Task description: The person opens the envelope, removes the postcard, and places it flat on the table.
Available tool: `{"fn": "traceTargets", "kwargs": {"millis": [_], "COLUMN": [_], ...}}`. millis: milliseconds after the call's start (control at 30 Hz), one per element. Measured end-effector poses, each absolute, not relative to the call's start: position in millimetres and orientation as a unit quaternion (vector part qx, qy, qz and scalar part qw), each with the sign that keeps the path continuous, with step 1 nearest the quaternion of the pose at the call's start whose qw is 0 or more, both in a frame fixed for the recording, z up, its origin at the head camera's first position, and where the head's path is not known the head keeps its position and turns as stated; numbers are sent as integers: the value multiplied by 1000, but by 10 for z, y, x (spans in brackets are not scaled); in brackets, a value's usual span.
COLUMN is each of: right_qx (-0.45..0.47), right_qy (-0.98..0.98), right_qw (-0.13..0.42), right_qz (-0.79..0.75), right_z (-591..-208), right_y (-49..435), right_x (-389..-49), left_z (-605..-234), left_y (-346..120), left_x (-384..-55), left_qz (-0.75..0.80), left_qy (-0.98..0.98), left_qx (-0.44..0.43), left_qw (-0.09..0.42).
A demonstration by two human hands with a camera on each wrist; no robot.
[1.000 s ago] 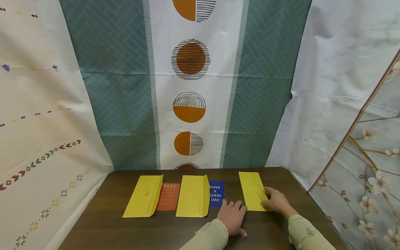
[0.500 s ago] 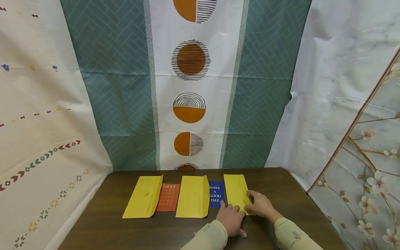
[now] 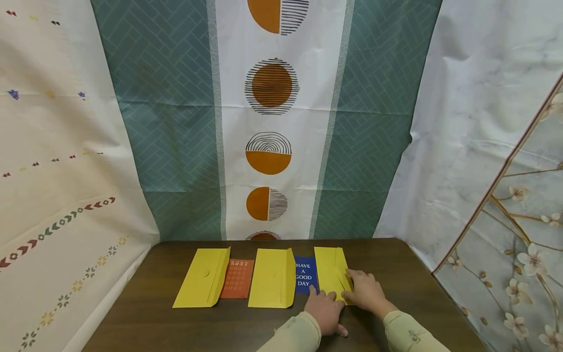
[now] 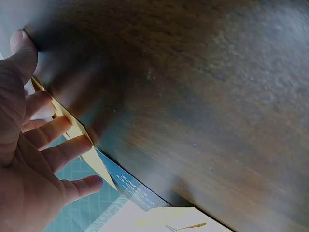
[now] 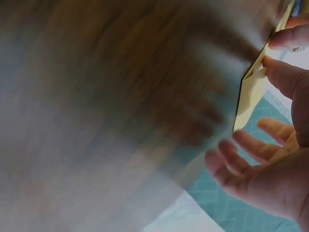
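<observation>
The rightmost yellow envelope (image 3: 329, 266) lies flat on the dark wooden table, its left edge against a blue card (image 3: 304, 275) lettered "HAVE A GOOD DAY". My right hand (image 3: 366, 292) rests at the envelope's lower right, thumb and fingers spread at its edges. In the right wrist view, the thumb touches the envelope (image 5: 250, 94). My left hand (image 3: 324, 312) lies at the near end of the blue card and this envelope, fingers extended and thumb out to the side. The left wrist view shows those fingers overlapping the envelope (image 4: 99, 166), beside the blue card (image 4: 129, 186).
Left of the blue card, a second yellow envelope (image 3: 271, 278) lies flap side to the right. An orange-red card (image 3: 238, 278) separates it from a third yellow envelope (image 3: 201, 277). Patterned curtains (image 3: 272, 146) hang behind the table (image 3: 211, 330) and on both sides.
The right hand has slid the rightmost envelope left, up against the blue card, mostly in the first half second. The left hand and the other envelopes have stayed put.
</observation>
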State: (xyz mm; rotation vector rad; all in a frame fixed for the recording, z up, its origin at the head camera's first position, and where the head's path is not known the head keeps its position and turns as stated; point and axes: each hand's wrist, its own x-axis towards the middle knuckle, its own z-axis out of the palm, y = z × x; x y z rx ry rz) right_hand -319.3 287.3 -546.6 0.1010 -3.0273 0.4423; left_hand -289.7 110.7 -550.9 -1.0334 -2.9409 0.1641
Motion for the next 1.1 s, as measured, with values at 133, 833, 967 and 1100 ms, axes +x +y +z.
{"fn": "traceTargets", "kwargs": {"millis": [133,833,967,1100], "right_qx": [71,37,35,34], "right_qy": [-993,-994,-993,-993], "right_qw": [64,37,33,28], "right_qz": [69,97,106,109], "right_z": [-5476,-5391,-5365,-5346], "right_y": [2896,3026,3070,3122], "right_x": [-3174,-3121,-3091,-3076], "left_z": [-5519,-5535,-5531,-5499], "left_y": [1109,1098,1073,1023], "left_x": [-2901,-2901,-2874,-2816], "left_qz": [52,51,51,37], "left_qy": [-942,-943,-941,-940], "left_qx": [-331,-330,-333,-338], "left_qw": [13,3,8,-26]}}
